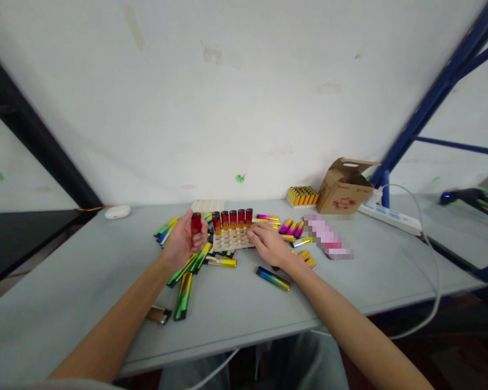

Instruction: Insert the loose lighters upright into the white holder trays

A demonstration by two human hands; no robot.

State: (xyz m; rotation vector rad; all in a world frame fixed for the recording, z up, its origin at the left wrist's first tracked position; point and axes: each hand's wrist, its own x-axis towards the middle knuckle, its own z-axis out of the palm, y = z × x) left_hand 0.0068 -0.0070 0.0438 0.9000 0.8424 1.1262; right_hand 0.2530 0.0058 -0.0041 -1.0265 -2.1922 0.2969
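Note:
My left hand (183, 238) is closed around a red lighter (196, 223), held upright at the left end of a cream tray (231, 238) with rows of holes. In the tray's back row stand several red-and-gold lighters (233, 220) with black tops. My right hand (270, 244) has its bent fingers on the tray's right end, and the fingertips are partly hidden. Around my left hand lie loose green-and-yellow lighters (183, 297). A blue-and-gold lighter (273, 279) rests below my right hand.
Behind the filled row is another pale tray (208, 206). Farther right stand a block of orange lighters (303, 196), an opened cardboard box (345, 189) and a white power strip (390, 218). A blurred pink item (327, 236) lies in front. A white case (117, 212) sits at back left.

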